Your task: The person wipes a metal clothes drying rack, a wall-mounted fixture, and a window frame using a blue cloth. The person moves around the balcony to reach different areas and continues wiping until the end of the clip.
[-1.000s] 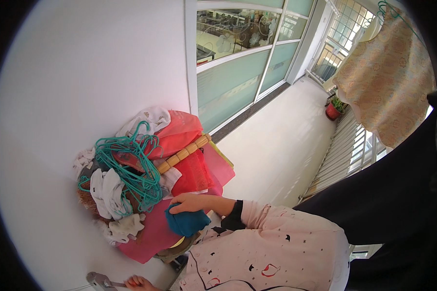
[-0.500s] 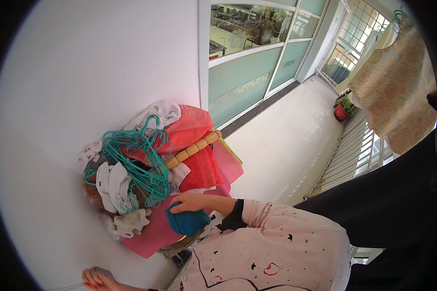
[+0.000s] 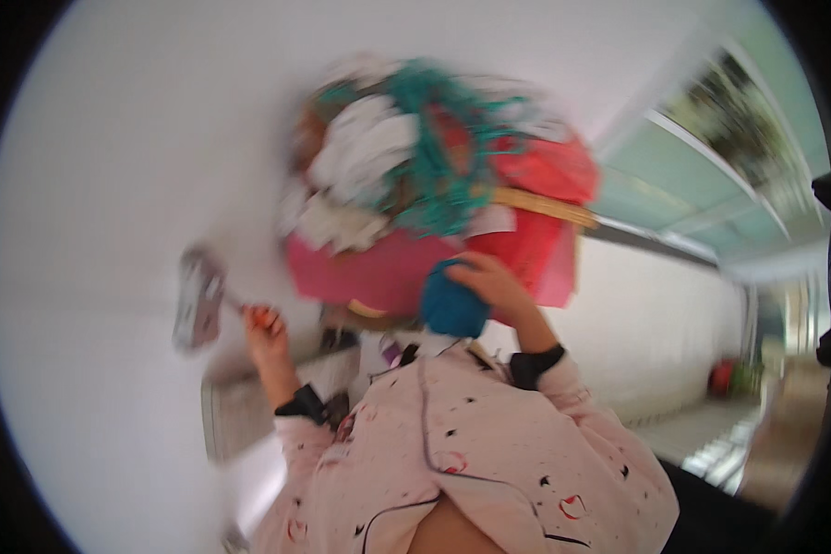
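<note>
Clutching a bunched blue cloth (image 3: 452, 307) near the pink sheet (image 3: 360, 277), the right hand (image 3: 492, 280) curls around it; the left hand (image 3: 266, 331) grips a grey-headed tool (image 3: 199, 300). Beyond, green hangers (image 3: 441, 189) and white clothes (image 3: 365, 148) lie heaped; far right, a red pot (image 3: 722, 379) holds a green plant (image 3: 750, 379).

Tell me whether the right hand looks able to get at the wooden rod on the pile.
Probably yes: the wooden rod lies near the right hand, and its right end looks uncovered despite the blur. However, the hand is holding the blue cloth, which would likely hinder grasping the rod.
</note>
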{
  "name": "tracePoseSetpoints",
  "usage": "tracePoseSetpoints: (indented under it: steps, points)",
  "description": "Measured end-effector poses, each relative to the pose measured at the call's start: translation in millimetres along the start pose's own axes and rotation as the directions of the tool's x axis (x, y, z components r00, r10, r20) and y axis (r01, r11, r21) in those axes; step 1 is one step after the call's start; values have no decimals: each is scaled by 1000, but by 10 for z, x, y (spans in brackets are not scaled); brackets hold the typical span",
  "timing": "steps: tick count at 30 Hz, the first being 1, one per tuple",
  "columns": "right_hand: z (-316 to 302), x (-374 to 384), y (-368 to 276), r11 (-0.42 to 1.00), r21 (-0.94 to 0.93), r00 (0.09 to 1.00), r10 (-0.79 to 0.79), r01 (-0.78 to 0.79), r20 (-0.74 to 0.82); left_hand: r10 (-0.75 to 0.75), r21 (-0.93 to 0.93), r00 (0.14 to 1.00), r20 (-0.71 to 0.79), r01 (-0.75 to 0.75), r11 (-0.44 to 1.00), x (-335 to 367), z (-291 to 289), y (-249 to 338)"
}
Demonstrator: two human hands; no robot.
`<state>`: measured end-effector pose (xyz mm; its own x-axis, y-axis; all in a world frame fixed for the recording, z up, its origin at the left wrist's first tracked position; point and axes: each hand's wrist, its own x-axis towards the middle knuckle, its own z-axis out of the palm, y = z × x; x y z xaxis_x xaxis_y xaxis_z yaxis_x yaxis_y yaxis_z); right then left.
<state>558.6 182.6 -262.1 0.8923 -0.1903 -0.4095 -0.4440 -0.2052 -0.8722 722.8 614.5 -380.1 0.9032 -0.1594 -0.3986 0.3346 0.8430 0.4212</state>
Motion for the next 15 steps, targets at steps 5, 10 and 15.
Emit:
tracePoseSetpoints:
  steps: [5,10,15]
  points:
    - [88,7,-109,927,376,997,-34,4,73,186,-368,938,292,-69,927,-1201,717,294]
    - [172,22,-217,915,399,994,7,-51,112,351,-400,820,452,-165,901,-1245,1759,498]
    - [134,116,-6,896,443,981,-108,27,159,345,-233,801,489,-261,937,-353,2072,382]
